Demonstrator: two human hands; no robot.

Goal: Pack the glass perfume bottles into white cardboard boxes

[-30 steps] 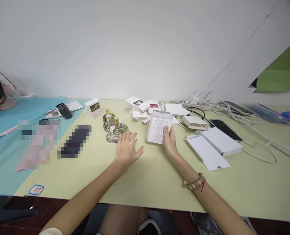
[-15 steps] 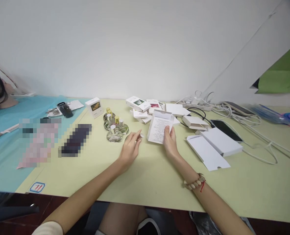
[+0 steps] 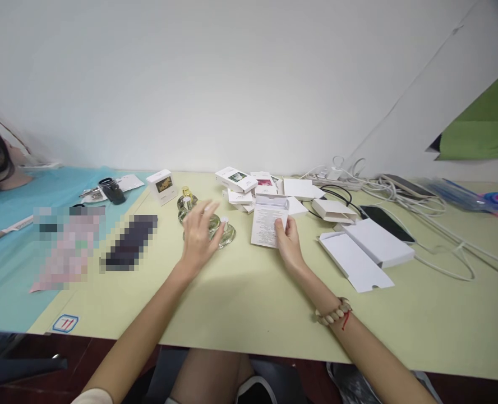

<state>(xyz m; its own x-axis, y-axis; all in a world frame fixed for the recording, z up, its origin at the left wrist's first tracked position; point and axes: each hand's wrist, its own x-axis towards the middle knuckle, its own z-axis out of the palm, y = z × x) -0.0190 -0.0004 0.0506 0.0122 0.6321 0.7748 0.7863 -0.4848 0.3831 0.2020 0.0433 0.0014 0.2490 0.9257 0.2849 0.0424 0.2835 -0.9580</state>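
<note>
My right hand [image 3: 290, 244] holds a small white perfume box [image 3: 269, 221] upright, thumb on its printed text side. The box's top flap stands open, and its inside cannot be seen. My left hand [image 3: 201, 235], fingers spread, hovers over a group of clear glass perfume bottles with gold and silver caps. One silver-capped bottle [image 3: 227, 235] sits just right of the left thumb. A gold-capped bottle [image 3: 187, 193] shows behind the fingers. The hand hides parts of the group; whether it touches any bottle I cannot tell.
A pile of white boxes [image 3: 237, 178] lies at the back middle, and one picture box [image 3: 162, 187] stands further left. White open cartons [image 3: 356, 261], a phone [image 3: 387, 223] and cables [image 3: 434, 241] lie right. A dark jar [image 3: 112, 191] stands on blue cloth [image 3: 5, 280].
My left hand has moved left and its fingers have spread. A bottle now shows to its right. The box in my right hand has shifted slightly left.
</note>
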